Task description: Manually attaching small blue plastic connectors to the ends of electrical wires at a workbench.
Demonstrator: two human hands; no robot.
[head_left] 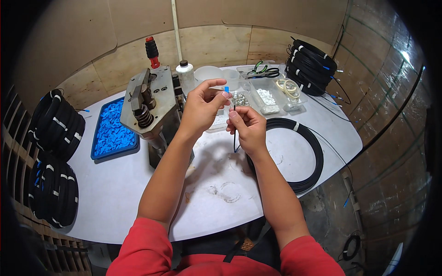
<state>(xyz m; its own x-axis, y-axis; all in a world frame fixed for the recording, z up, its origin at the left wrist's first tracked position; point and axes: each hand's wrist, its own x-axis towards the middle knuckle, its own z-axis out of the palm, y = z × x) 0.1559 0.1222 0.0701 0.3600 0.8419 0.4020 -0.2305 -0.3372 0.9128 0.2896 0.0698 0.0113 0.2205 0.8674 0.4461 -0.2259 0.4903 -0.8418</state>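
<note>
Between its thumb and fingers my left hand [206, 105] pinches a small blue plastic connector piece [226, 89], raised over the table. Just below and to the right, my right hand [249, 129] is closed on a thin black cable [235, 133], whose upper end points toward the blue piece. Whether the cable end touches or enters that piece is too small to tell. A large coil of black cable [317, 158] with white ties lies on the table beside my right forearm.
A metal hand press [159, 99] stands left of my hands, next to a dark blue tray [115, 153] of blue pieces. Farther back are a white bottle [184, 73], clear bins [276, 110] of small parts and pliers [262, 69]. Cable coils [309, 66] stack at both sides.
</note>
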